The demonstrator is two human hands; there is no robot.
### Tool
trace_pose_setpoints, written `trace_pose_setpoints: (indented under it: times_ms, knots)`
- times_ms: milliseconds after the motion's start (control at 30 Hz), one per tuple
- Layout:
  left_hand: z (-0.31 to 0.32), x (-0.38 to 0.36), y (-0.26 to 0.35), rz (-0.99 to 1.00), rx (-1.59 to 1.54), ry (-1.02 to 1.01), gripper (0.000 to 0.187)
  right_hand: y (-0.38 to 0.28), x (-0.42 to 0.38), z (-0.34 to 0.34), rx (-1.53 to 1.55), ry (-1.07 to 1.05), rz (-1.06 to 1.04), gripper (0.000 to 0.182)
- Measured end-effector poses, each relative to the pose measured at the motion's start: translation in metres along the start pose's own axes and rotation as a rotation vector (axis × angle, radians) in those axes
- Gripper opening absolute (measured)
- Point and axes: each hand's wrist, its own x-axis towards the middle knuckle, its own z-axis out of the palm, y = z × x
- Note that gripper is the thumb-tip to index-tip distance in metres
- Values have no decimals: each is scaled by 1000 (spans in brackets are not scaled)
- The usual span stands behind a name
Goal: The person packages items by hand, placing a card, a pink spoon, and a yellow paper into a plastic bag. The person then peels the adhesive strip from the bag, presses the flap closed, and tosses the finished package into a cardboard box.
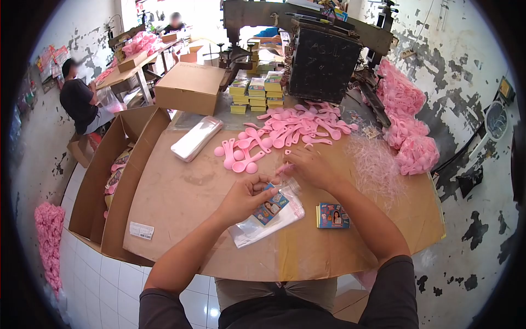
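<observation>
The left hand is closed in a pinch on the mouth of a clear plastic bag that contains a printed card; the bag lies on the bench directly before the person. The right hand, at 1 o'clock from the bag, has fingers curled at the bag opening; whether it grips anything cannot be determined. Pink spoons lie heaped at 12 o'clock. A card stack rests at 3 o'clock.

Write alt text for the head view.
Left hand holds a clear plastic bag with a printed card inside; right hand pinches a small pink piece at the bag's mouth. Pink plastic spoons lie heaped beyond on the brown cardboard tabletop.
</observation>
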Motion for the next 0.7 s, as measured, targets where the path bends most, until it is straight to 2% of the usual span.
trace_pose_setpoints:
  times_ms: [100, 200, 300, 400, 600, 700]
  knots:
    - [-2, 2, -4, -14, 6, 32, 27, -11, -4, -14, 243, 47, 158, 35]
    - [-2, 2, -6, 28, 36, 79, 28, -28, -6, -28, 981, 203, 416, 42]
    - [0, 3, -9, 60, -9, 61, 30, -59, -3, -51, 1227, 346, 454, 56]
    - [4, -1, 1, 11, 6, 48, 30, -77, -2, -57, 1249, 333, 447, 62]
    - [4, 0, -6, -7, -13, 12, 32, -82, -3, -44, 1172, 454, 450, 60]
    - [6, 0, -8, -10, -36, 19, 34, -89, -7, -39, 1208, 421, 501, 57]
